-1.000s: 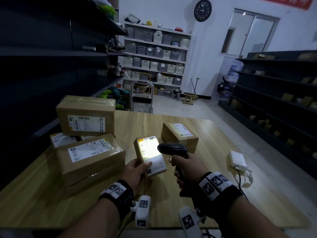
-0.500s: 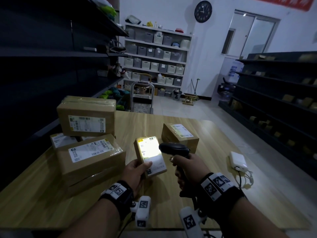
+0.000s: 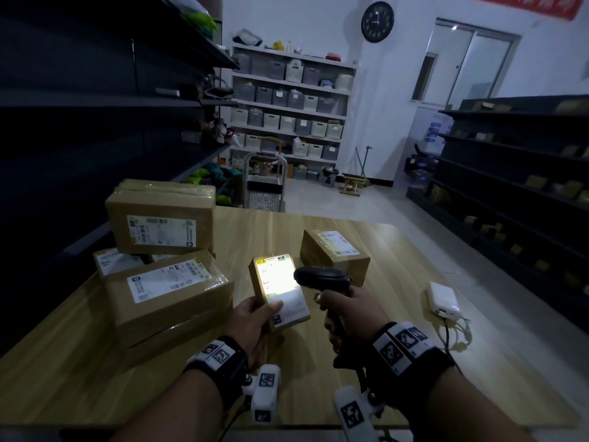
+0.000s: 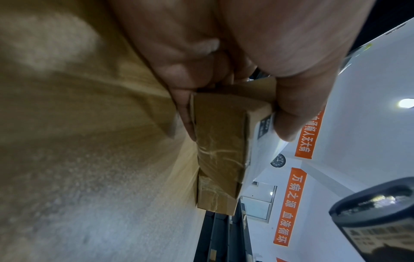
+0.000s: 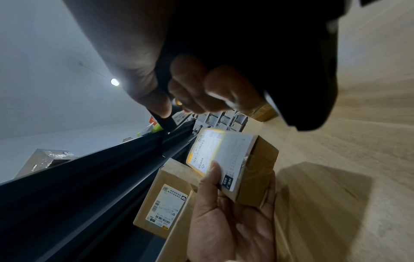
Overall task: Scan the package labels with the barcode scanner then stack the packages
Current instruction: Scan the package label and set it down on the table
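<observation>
My left hand (image 3: pixel 255 317) grips a small cardboard package (image 3: pixel 280 291) above the table, thumb on its label, which the scanner's light brightens. My right hand (image 3: pixel 347 314) grips the handle of a black barcode scanner (image 3: pixel 322 277) aimed left at that label. The left wrist view shows the package's taped side (image 4: pixel 219 150) pinched between thumb and fingers, with the scanner's head (image 4: pixel 378 218) at the lower right. From the right wrist, the lit package (image 5: pixel 226 159) sits in the left hand (image 5: pixel 230 218). A stack of larger packages (image 3: pixel 165 282) stands at the left. One more package (image 3: pixel 334 253) lies behind the scanner.
The wooden table (image 3: pixel 79 362) has a white adapter (image 3: pixel 444 298) with a cable near its right edge. Dark shelving runs along the left (image 3: pixel 95 106) and right (image 3: pixel 516 173). A hand trolley (image 3: pixel 264 183) stands past the table's far edge.
Hardly anything has moved: the scanner's light stays on the label and both hands hold roughly the same position.
</observation>
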`<move>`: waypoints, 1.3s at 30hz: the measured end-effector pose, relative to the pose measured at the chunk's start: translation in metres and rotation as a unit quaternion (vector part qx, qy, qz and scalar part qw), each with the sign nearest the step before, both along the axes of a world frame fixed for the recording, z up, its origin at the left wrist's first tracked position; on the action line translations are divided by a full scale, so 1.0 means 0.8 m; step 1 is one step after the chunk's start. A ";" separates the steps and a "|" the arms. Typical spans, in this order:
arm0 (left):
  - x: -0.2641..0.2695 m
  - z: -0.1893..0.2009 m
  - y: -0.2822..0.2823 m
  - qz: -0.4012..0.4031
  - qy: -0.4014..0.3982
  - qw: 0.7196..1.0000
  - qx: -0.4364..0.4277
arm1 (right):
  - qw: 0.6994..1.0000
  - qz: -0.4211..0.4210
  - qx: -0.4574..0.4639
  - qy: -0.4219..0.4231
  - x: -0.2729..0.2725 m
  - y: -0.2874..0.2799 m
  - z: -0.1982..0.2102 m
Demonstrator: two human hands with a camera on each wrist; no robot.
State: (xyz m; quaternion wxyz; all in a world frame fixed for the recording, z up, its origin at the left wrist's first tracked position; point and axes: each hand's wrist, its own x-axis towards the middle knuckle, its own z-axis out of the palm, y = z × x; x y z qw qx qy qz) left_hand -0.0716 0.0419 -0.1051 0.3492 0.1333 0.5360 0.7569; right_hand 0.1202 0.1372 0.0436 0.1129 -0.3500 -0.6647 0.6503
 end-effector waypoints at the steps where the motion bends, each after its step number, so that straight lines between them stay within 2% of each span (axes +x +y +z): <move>1: 0.000 0.001 0.000 0.001 -0.001 1.000 0.000 | 1.000 0.001 0.000 0.001 0.000 0.000 0.000; 9: 0.004 0.006 -0.004 -0.001 -0.008 1.000 -0.001 | 1.000 0.004 -0.010 -0.005 0.002 0.004 -0.002; 12: 0.005 0.008 -0.005 -0.003 -0.019 1.000 0.012 | 1.000 -0.006 -0.022 0.017 0.001 0.008 -0.007; 19: 0.001 0.005 -0.001 0.001 -0.091 0.995 0.051 | 0.987 -0.123 -0.050 0.094 -0.009 0.008 -0.034; 23: 0.005 0.012 0.000 0.012 -0.097 0.992 0.085 | 0.979 -0.144 -0.105 0.099 -0.017 0.013 -0.053; 27: 0.013 0.024 -0.006 0.009 -0.081 0.990 0.117 | 0.976 -0.128 -0.153 0.088 -0.021 0.010 -0.064; 34: 0.016 0.030 -0.012 0.002 -0.070 0.993 0.097 | 0.971 -0.141 -0.165 0.096 -0.027 0.013 -0.071; 39: 0.017 0.033 -0.009 0.014 -0.092 0.992 0.083 | 0.954 -0.206 -0.165 0.143 -0.022 0.032 -0.072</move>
